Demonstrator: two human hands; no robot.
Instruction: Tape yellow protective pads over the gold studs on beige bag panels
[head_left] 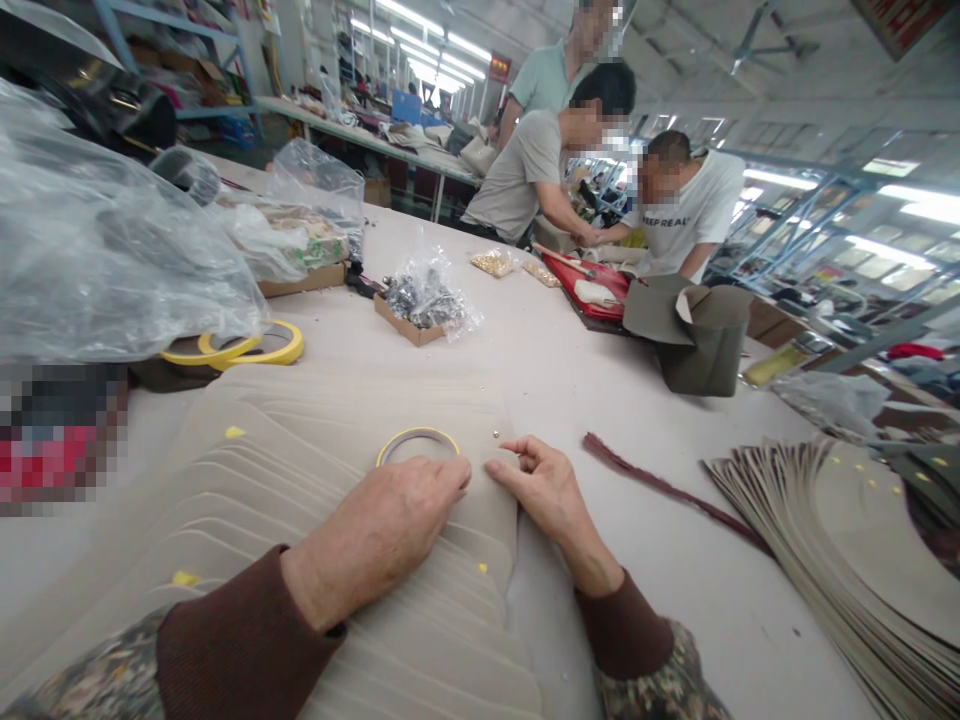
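My left hand (390, 530) rests knuckles-up on a fanned stack of beige cut pieces (300, 470), its fingers curled down onto the top piece beside a thin yellow tape ring (417, 444). My right hand (541, 487) lies just to the right at the stack's edge, fingers bent and pinched together; what they hold, if anything, is too small to make out. A tiny metal stud (496, 434) lies on the table just beyond the right hand. Small yellow marks dot the beige pieces.
Two yellow tape rolls (247, 347) and clear plastic bags (105, 250) lie at left. A cardboard box of bagged hardware (420, 305) sits ahead. A dark red strip (660, 485) and a fanned stack of grey pieces (847, 550) lie at right. Three people work at the far end.
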